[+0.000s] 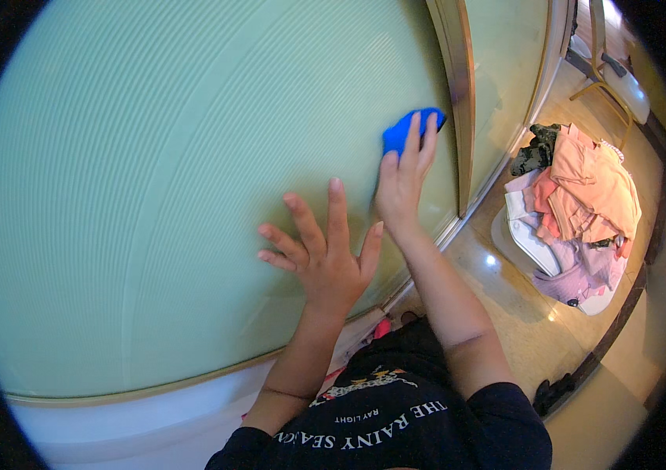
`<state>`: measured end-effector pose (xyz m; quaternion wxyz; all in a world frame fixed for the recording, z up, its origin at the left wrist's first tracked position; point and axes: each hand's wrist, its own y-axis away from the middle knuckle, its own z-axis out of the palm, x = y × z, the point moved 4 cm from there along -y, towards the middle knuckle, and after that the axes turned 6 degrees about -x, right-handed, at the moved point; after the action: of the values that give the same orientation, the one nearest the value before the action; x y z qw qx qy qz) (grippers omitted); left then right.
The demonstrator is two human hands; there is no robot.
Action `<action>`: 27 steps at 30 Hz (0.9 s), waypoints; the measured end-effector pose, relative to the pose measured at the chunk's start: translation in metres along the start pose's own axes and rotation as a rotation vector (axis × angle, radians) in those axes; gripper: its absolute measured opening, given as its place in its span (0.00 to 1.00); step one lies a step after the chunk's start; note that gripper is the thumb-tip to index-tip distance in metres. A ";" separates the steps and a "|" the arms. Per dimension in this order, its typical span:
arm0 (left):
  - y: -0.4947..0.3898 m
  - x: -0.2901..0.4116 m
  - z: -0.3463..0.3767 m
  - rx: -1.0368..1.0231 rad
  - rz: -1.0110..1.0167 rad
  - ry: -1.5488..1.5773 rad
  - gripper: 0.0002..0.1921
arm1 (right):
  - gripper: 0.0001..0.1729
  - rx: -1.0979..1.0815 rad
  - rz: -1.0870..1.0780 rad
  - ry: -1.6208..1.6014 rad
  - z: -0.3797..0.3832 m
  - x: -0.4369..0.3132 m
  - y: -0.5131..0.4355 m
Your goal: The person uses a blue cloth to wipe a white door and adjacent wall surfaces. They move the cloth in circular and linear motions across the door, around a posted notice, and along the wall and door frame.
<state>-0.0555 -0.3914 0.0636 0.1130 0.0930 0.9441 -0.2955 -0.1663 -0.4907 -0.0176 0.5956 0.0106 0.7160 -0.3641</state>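
Observation:
A ribbed, pale green glass door panel (162,176) fills the left and middle of the view. My right hand (406,176) presses a bright blue cloth (401,134) against the glass, close to the panel's metal-coloured upright frame (461,100). A small dark edge shows at the cloth's right end. To the left and lower down, my left hand (327,252) is spread at the panel, fingers apart and nothing held. Whether its palm touches the glass, I cannot tell.
Clothes (594,182) in orange, pink and camouflage lie heaped on a white stool or chair (529,244) to the right. A metal-framed chair (626,88) stands farther back. A door track (447,232) runs along the tiled floor (485,282).

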 end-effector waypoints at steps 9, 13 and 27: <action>0.006 0.034 0.026 -0.193 0.110 0.166 0.35 | 0.36 -0.010 0.032 0.041 0.005 -0.010 0.031; 0.010 0.036 0.045 -0.172 0.148 0.094 0.34 | 0.38 0.016 -0.153 0.231 0.025 -0.016 0.078; 0.013 0.038 0.048 -0.117 0.149 0.043 0.32 | 0.32 0.108 0.208 -0.107 -0.007 0.049 -0.004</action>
<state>-0.0807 -0.4050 0.0078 0.1194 0.1626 0.9525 -0.2283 -0.1881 -0.5106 -0.0580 0.6658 0.0975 0.6576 -0.3387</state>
